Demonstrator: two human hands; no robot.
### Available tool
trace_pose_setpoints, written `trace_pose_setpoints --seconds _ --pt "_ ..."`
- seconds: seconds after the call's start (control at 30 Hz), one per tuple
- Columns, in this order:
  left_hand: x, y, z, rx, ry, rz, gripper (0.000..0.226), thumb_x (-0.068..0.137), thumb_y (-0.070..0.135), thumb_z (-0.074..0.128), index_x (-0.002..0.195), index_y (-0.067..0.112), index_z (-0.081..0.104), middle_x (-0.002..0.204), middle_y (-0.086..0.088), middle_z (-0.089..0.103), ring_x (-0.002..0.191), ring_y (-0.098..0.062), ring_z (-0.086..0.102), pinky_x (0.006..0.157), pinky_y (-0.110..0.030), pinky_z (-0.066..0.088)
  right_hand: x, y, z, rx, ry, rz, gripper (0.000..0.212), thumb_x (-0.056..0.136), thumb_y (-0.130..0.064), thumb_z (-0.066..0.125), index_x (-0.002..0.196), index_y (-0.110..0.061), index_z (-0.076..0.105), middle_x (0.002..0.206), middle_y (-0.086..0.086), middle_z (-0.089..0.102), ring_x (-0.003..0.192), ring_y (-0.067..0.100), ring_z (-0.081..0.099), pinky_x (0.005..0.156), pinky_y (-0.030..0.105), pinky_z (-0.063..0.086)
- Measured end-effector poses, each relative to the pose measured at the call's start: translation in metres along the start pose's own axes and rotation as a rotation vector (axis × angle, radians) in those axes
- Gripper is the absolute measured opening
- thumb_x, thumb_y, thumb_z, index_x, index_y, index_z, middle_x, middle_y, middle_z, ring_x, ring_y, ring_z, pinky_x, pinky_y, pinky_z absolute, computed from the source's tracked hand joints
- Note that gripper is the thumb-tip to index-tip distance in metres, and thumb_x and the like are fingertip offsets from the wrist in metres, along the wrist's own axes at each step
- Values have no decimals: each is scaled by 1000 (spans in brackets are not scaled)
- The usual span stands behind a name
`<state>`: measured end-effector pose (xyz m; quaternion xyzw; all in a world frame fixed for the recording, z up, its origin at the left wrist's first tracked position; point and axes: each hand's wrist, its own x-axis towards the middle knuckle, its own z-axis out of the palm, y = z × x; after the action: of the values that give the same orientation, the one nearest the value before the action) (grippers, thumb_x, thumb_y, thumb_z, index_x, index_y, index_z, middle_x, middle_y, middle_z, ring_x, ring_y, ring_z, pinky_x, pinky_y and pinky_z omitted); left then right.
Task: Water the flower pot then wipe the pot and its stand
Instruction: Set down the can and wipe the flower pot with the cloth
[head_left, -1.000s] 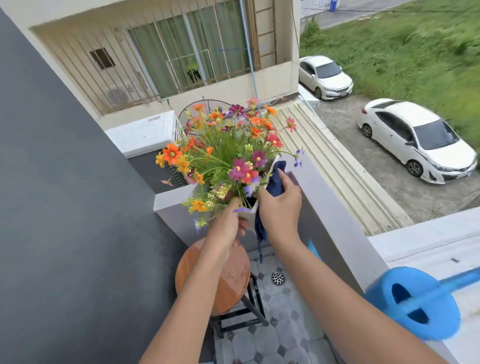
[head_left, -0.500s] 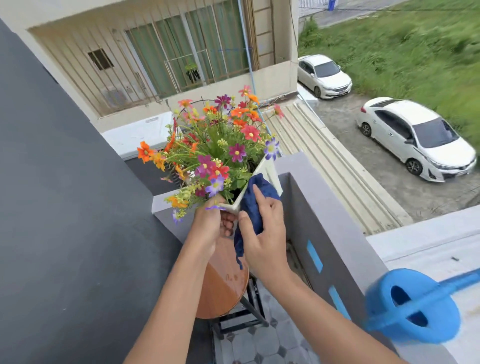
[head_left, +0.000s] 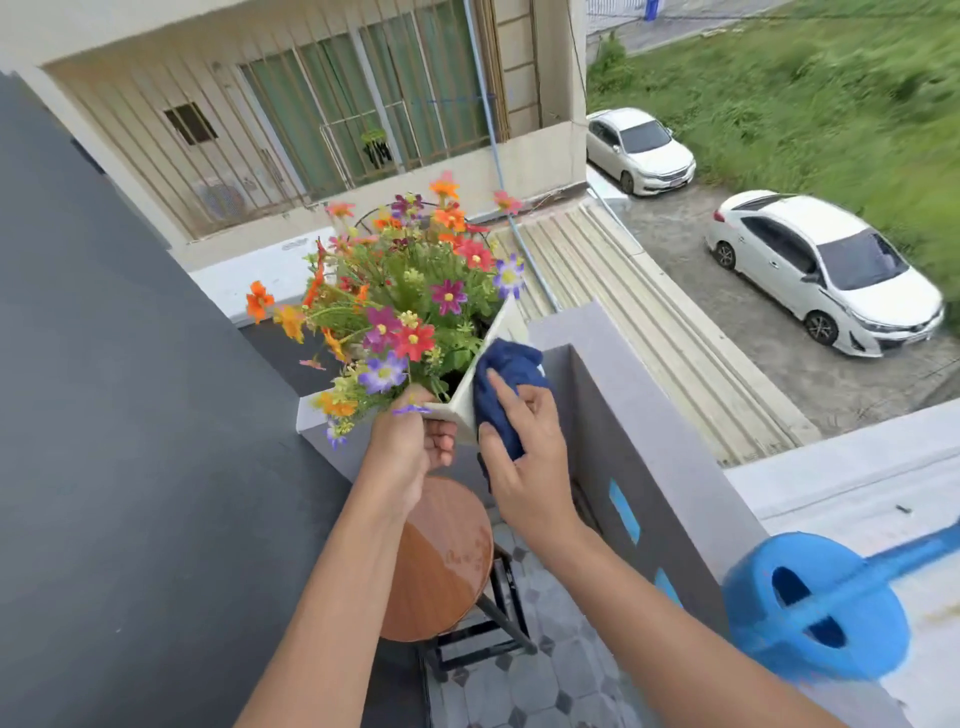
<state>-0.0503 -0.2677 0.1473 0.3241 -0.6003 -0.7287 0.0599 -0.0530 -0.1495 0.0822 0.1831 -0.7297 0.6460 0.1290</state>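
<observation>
A white square flower pot (head_left: 464, 400) full of orange, red and purple flowers (head_left: 410, 291) is held in the air above its stand, tilted toward the left. My left hand (head_left: 410, 447) grips the pot at its near corner from below. My right hand (head_left: 524, 457) presses a dark blue cloth (head_left: 501, 384) against the pot's right side. The stand, a round brown wooden stool top (head_left: 441, 561) on black metal legs, sits directly below, with a wet patch on it.
A blue watering can (head_left: 815, 608) rests on the balcony ledge at lower right. The grey parapet wall (head_left: 649, 441) runs along the right, a dark wall fills the left. Patterned floor tiles (head_left: 524, 680) lie below. Beyond are a building, a roof and two white cars.
The pot has been lifted and tilted leftward above the stool. My right hand has slid the cloth from the pot's far rim down along its right side.
</observation>
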Motion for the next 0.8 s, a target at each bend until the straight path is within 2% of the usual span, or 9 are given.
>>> trace_pose_setpoints --seconds 0.1,0.23,0.3,0.37,0.43,0.6,0.63,0.7,0.8 --pt "1 -1 -6 -46 -22 -1 28 97 15 36 72 9 46 41 -4 52 30 -11 37 34 -16 30 -28 9 4 64 2 124 47 92 -19 53 139 -24 52 109 3 49 104 -11 47 94 6 34" --pt "-1 -1 -2 -11 -25 5 30 95 15 37 68 7 48 47 -8 51 32 -13 35 35 -18 28 -9 -1 2 74 61 158 48 92 -11 55 140 -14 55 107 0 47 102 -11 48 95 3 33" --pt "-2 -2 -1 49 -28 18 33 96 16 37 67 6 50 46 -7 51 34 -13 36 34 -18 27 13 -13 -1 72 92 106 46 93 -9 56 139 -10 56 109 5 49 103 -7 48 98 9 35" --pt "-3 -4 -1 35 -49 6 33 98 18 35 70 7 49 45 -6 52 32 -12 37 34 -16 26 36 -22 -4 69 144 69 45 93 -12 56 138 -8 58 110 10 50 105 7 51 101 19 38" --pt "-5 -5 -4 -14 -84 -16 32 98 18 33 70 9 46 45 -8 52 31 -12 36 35 -15 26 57 -23 -8 42 215 72 45 94 -14 56 139 -9 57 112 8 50 106 14 53 100 20 39" --pt "-11 -6 -5 -69 -111 4 29 97 16 34 75 5 50 45 -8 55 31 -12 41 34 -17 32 73 4 -17 -29 262 290 43 99 -13 52 142 -12 53 114 5 44 105 22 54 102 36 43" --pt "-10 -5 -4 -69 -92 14 29 97 16 35 76 4 51 45 -8 55 31 -12 42 34 -17 33 67 7 -15 -33 228 318 42 99 -12 52 142 -11 53 114 6 43 104 23 53 101 33 44" --pt "-7 -2 -5 -71 -46 33 30 98 16 35 76 4 51 46 -8 54 30 -11 42 34 -17 33 49 5 -8 -33 157 289 43 99 -10 54 141 -9 54 111 6 45 103 23 54 91 15 41" --pt "-2 1 -10 -18 15 49 31 97 15 37 70 6 49 46 -8 52 28 -10 39 33 -14 29 26 -9 1 -4 91 176 41 96 -4 57 137 -10 58 107 3 50 100 0 53 89 3 34"
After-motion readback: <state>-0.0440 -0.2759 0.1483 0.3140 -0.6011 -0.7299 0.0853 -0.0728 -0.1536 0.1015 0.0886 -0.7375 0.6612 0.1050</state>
